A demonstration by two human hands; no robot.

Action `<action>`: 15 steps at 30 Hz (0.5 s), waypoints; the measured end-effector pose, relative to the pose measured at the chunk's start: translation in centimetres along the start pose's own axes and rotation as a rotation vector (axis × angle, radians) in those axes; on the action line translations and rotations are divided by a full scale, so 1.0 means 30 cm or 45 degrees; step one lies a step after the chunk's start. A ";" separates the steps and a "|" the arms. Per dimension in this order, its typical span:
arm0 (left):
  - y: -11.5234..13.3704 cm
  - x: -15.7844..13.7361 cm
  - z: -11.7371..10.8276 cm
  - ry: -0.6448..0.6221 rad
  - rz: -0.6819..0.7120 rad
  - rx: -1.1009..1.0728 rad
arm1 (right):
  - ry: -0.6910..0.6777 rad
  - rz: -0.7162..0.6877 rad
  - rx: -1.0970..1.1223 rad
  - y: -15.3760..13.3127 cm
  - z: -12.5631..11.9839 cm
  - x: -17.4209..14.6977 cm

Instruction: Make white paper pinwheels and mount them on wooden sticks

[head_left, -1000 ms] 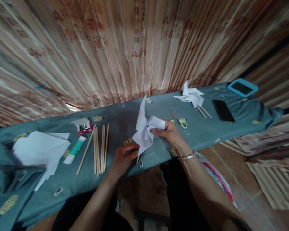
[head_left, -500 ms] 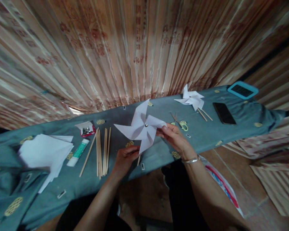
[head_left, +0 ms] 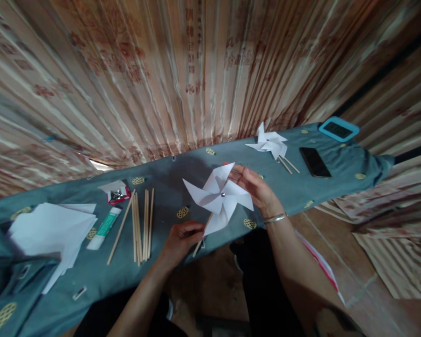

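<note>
A white paper pinwheel (head_left: 220, 195) with a silver pin at its centre is held above the cloth, tilted to the right. My left hand (head_left: 183, 241) is closed around its wooden stick (head_left: 197, 248), just below the blades. Behind the upper right blades is my right hand (head_left: 254, 185), its fingers stretched out and partly hidden by the paper; I cannot tell whether they touch it. A second white pinwheel (head_left: 269, 142) lies farther back, with two sticks (head_left: 288, 164) beneath it.
Left of my hands lie several wooden sticks (head_left: 136, 227), a green-and-white tube (head_left: 104, 228), a red box of pins (head_left: 118, 194) and white paper sheets (head_left: 52, 229). A black phone (head_left: 315, 162) and a blue-framed device (head_left: 338, 128) are at the right. A curtain (head_left: 168, 84) hangs behind.
The pinwheel has turned and shifted slightly right and down. My right hand has let go of the blade it pinched and moved up behind the blades, covering the scissors. My left hand keeps its hold.
</note>
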State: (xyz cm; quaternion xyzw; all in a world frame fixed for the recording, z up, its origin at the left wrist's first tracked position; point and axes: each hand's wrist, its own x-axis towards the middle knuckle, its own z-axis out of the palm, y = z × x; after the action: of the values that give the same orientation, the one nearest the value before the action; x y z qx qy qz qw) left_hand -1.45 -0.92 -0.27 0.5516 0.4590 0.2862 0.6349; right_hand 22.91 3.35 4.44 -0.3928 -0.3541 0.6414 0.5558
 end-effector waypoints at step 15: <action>0.014 -0.007 0.011 -0.050 -0.066 -0.016 | 0.299 -0.071 -0.070 0.007 0.001 0.022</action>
State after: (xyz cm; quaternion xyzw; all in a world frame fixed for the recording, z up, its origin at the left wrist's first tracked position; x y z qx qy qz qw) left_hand -1.19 -1.14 0.18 0.5411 0.4589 0.2618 0.6543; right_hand 22.74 3.99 4.19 -0.4703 -0.3148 0.5652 0.6002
